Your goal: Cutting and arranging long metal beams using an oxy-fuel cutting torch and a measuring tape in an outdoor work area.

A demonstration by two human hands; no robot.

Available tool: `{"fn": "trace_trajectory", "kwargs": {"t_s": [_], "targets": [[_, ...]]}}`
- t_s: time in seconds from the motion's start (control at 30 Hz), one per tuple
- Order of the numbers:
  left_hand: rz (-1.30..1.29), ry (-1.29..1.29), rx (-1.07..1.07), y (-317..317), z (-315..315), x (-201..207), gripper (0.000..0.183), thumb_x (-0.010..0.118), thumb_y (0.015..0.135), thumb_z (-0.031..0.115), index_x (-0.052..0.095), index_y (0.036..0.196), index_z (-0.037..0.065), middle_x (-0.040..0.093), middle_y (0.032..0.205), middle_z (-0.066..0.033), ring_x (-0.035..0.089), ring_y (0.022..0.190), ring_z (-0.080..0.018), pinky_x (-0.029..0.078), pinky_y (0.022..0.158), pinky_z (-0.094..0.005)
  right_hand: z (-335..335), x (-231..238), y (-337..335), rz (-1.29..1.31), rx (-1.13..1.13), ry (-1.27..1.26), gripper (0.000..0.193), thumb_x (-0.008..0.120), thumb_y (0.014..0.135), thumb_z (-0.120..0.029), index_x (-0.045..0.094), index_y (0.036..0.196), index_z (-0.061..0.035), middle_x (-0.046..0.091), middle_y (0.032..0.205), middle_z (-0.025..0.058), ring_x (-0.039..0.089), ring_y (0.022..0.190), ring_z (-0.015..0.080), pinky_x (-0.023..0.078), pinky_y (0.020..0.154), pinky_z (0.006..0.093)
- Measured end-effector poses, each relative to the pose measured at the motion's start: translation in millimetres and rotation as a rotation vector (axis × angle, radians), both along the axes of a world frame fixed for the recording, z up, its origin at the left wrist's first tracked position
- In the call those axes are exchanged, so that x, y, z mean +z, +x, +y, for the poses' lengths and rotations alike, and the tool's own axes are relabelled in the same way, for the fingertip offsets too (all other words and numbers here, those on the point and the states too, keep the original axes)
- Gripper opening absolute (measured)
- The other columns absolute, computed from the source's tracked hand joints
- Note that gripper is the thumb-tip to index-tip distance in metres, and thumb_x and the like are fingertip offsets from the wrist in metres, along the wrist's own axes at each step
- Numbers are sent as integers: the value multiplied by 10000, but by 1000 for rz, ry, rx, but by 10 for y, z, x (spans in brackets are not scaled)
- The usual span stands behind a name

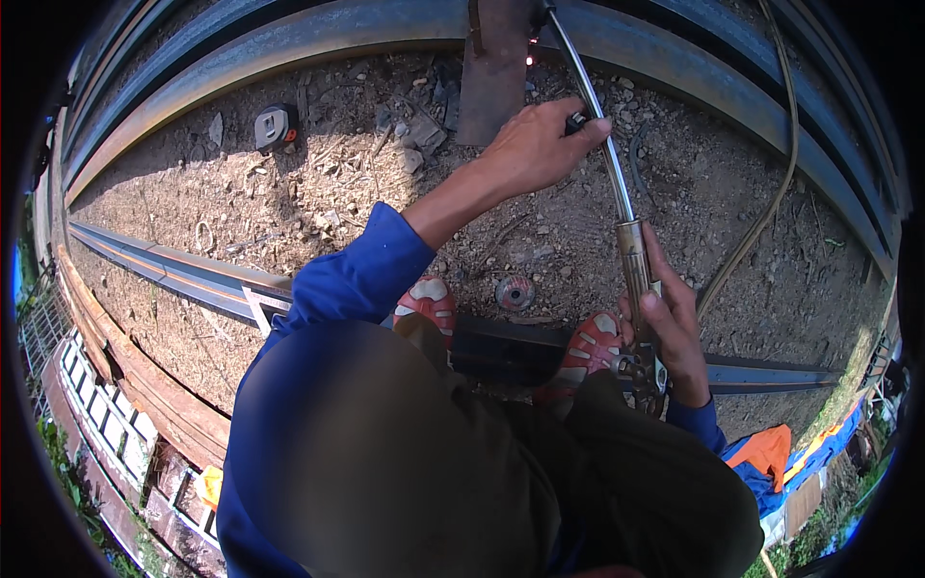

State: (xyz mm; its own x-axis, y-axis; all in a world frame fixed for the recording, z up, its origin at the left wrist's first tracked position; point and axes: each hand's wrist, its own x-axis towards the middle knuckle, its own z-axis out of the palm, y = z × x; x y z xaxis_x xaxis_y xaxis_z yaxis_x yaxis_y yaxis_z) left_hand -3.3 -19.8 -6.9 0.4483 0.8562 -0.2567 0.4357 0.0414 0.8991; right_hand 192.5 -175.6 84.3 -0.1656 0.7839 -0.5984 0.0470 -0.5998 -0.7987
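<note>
A long metal cutting torch (580, 72) slants from my lap up to the top of the view, its head near a rusty steel plate (489, 96). My right hand (674, 323) grips its brass-coloured handle beside the valves. Farther up, my left hand (544, 144) is closed at the slim tube, thumb against it. A small black piece (575, 123) shows between the left fingers; its kind is unclear. Small glowing orange spots show beside the plate, below the torch head.
Long steel beams (337, 31) cross the far side. A tape measure (275, 127) and a worn round disc (515, 292) lie on the stony ground. Steel angle bars (183, 265) run near my red shoes (594, 342). At right a hose (771, 217) curves past.
</note>
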Motion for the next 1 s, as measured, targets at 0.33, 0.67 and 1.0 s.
{"fn": "trace_trajectory", "kwargs": {"t_s": [0.33, 0.67, 1.0], "targets": [[22, -36, -15, -10, 4, 42, 722, 491, 916, 624, 603, 1175, -40, 618, 690, -158, 649, 693, -232, 475, 607, -411, -2, -18, -4, -19, -9, 15, 791, 583, 910, -402, 217, 1510, -40, 528, 778, 32, 517, 614, 81, 455, 531, 223], [15, -11, -20, -9, 3, 27, 758, 492, 904, 644, 597, 1177, -55, 634, 732, -188, 673, 775, -261, 498, 656, -420, -15, -18, 2, -14, -13, 10, 767, 574, 919, -366, 212, 1512, -43, 521, 756, 26, 521, 600, 81, 453, 530, 225], [-22, 24, -13, -5, -18, 1, 702, 509, 913, 614, 617, 1152, -37, 641, 765, -203, 662, 757, -262, 493, 651, -426, -28, 6, 18, -5, 2, 3, 740, 561, 927, -338, 212, 1516, -59, 525, 760, 28, 511, 588, 79, 451, 532, 225]]}}
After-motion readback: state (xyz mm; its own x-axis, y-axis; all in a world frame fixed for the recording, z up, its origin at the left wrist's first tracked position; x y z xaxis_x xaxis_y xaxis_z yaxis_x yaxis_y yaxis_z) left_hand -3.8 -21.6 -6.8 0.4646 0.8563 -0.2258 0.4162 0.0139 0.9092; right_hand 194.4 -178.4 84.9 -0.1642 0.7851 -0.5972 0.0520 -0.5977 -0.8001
